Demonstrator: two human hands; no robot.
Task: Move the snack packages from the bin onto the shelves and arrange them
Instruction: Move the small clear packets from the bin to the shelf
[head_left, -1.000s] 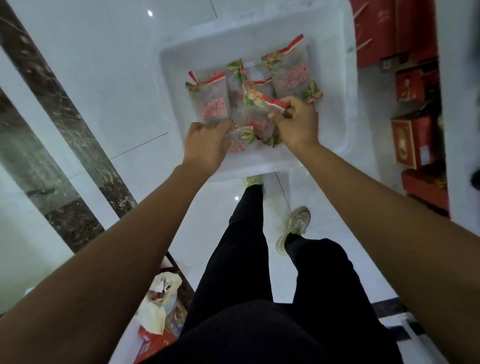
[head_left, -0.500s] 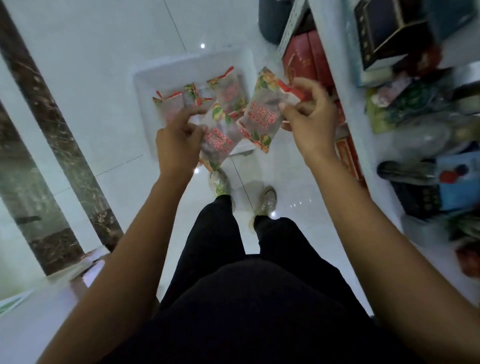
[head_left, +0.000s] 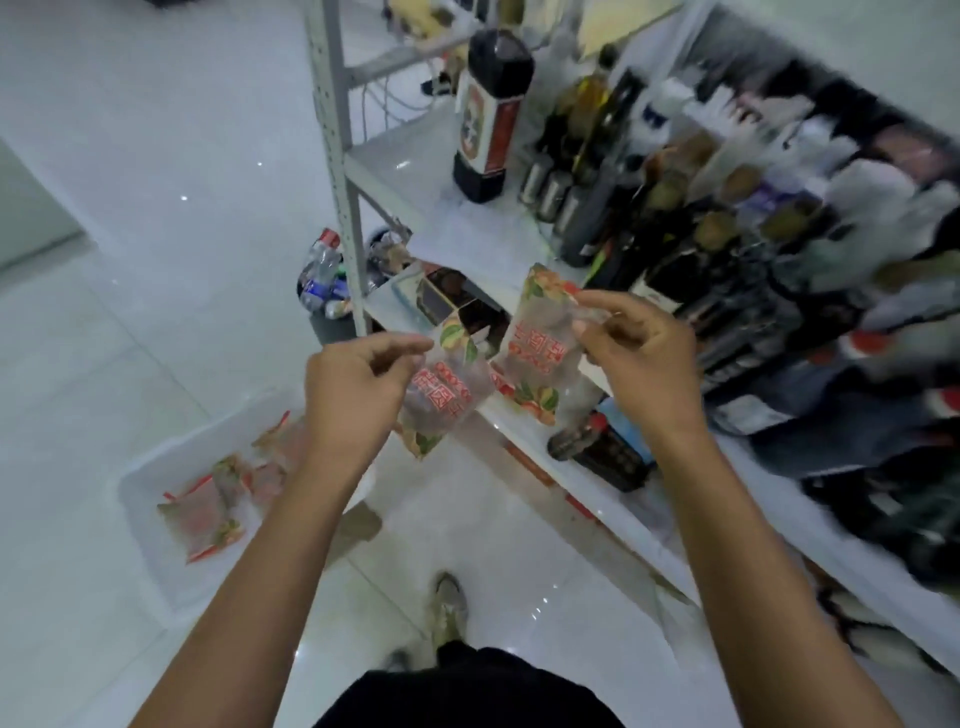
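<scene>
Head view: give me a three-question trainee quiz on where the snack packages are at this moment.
1. True or false: the left hand pinches one snack package and the right hand pinches a second package.
2. Where does the white bin stand? A, on a shelf; B, on the floor at the person's left; C, under the right hand.
3. Short answer: what lies in the bin?

Key: 1 true. 2 B. 3 several more packages, blurred but with the same red print.
</scene>
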